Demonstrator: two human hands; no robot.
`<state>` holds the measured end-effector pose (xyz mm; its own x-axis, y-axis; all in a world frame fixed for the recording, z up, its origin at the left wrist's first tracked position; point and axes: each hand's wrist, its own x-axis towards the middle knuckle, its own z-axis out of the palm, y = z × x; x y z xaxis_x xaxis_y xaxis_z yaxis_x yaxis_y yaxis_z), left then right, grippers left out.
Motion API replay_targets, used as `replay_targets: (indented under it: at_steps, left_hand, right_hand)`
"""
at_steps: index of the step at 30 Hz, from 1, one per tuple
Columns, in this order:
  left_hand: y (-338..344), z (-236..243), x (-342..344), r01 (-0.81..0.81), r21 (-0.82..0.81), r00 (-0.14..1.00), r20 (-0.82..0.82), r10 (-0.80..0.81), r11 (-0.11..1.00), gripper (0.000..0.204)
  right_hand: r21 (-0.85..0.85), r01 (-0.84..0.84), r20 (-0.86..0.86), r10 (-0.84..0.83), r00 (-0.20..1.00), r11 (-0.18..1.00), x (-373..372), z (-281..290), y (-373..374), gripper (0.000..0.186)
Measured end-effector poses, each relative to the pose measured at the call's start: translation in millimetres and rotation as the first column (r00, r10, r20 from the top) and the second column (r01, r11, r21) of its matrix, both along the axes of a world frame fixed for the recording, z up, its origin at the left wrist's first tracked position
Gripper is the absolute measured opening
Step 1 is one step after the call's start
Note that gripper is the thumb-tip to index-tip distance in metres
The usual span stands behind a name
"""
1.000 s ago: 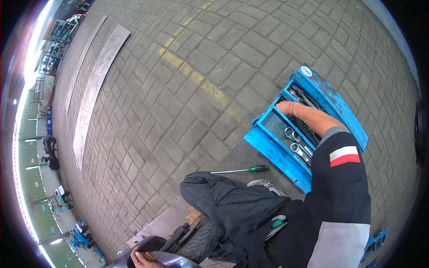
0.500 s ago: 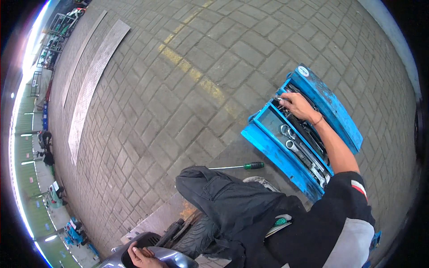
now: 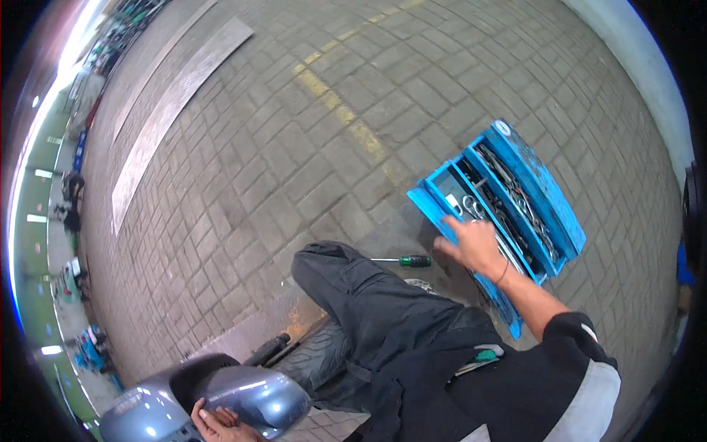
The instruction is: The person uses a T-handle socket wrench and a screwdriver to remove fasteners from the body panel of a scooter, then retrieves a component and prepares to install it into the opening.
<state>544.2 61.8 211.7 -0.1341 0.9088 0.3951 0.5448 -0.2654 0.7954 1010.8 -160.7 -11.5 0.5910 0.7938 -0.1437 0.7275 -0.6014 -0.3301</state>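
Observation:
My right hand [image 3: 475, 247] reaches over the near edge of an open blue toolbox [image 3: 545, 188], fingers spread and apparently empty. Wrenches and other metal tools [image 3: 507, 177] fill the trays. Just left of that hand a green-handled screwdriver [image 3: 414, 261] lies on the ground, its shaft running toward my bent leg [image 3: 346, 287]. At the bottom, my left hand [image 3: 219, 421] is closed on the edge of a glossy grey-blue vehicle body panel [image 3: 259, 399]; exactly what its fingertips grip is partly hidden. A green-and-silver tool [image 3: 486, 356] sticks out of my dark clothing.
A tyre [image 3: 302, 361] and metal plate lie under my leg. Long metal plates [image 3: 169, 110] rest on the paving at left, beside a faded yellow line [image 3: 335, 107]. Vehicles and racks [image 3: 70, 202] line the green wall at far left; a pale edge [image 3: 648, 74] bounds the right.
My right hand has come out of the toolbox's tray, moving down and toward me with fingers spreading. The view has shifted, showing more of the grey-blue panel under my left hand.

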Motion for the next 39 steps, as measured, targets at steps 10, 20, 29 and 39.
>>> replay_targets:
  at_steps: [10, 20, 29, 39]
  left_hand:
    - [-93, 63, -95, -0.238, 0.377, 0.924, 0.371, 0.089, 0.895, 0.022]
    - [-125, 127, -163, -0.417, 0.487, 0.766, -0.265, 0.585, 0.767, 0.016]
    - [-51, 185, -190, -0.228, 0.221, 0.111, -0.962, 0.251, 0.948, 0.028]
    - [-50, 187, -164, 0.018, 0.103, 0.509, -0.857, 0.080, 0.994, 0.031]
  right_hand:
    - [0.375, -0.159, 0.144, 0.112, 0.983, 0.913, 101, -78, -69, 0.063]
    - [0.518, 0.235, -0.791, 0.357, 0.497, 0.823, -59, 52, 175, 0.043]
    - [0.230, 0.143, -0.865, 0.270, -0.422, 0.963, -244, 107, 222, 0.035]
    - [0.322, -0.037, -0.757, 0.234, -0.610, 0.946, -279, 174, 206, 0.031]
